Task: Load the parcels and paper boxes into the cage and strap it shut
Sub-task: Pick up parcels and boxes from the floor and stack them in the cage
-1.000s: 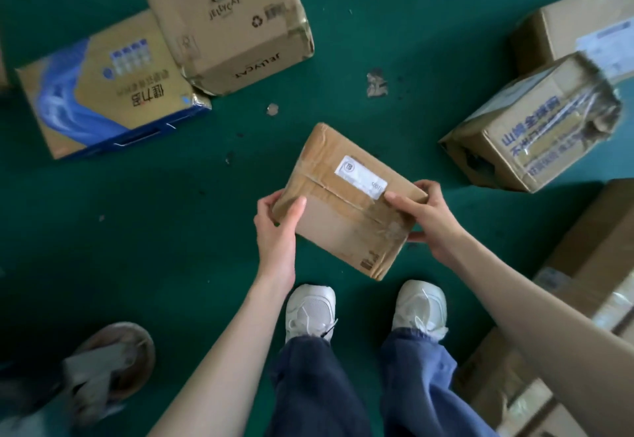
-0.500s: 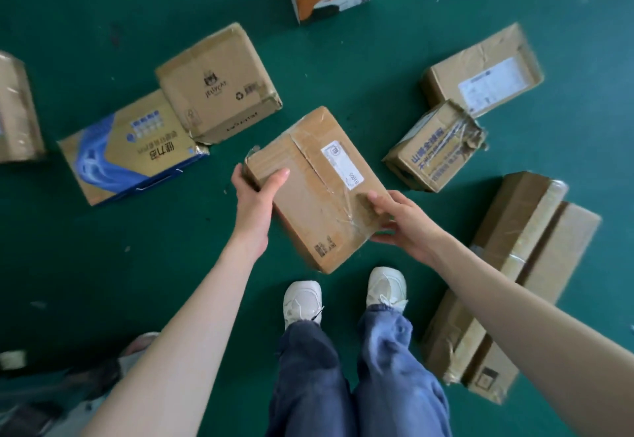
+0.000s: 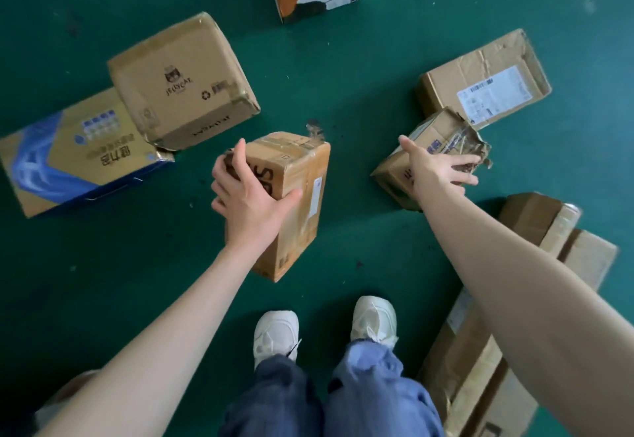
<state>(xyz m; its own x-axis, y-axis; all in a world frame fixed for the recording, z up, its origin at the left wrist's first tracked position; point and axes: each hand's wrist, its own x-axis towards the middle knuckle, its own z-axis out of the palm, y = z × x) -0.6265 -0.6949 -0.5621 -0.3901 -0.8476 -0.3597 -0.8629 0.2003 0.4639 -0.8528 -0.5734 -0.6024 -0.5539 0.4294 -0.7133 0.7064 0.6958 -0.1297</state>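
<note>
Downward from the head view, the left hand (image 3: 247,196) grips the brown parcel (image 3: 302,189) at its upper end, fingers curled over the far edge and thumb pressed on the near face. The parcel is a cardboard block, glossy with clear tape and bearing a small white label. It stands tilted over the green floor (image 3: 343,93), ahead of the white shoes (image 3: 274,337). Whether its lower corner touches the floor cannot be told.

Just right of it, the right hand (image 3: 435,169) is spread flat with straight fingers over the torn box (image 3: 446,134), whose crumpled cardboard top is ragged; contact is unclear.

A dented square carton (image 3: 182,83) and a blue-and-gold printed carton (image 3: 75,152) lie to the left.
</note>
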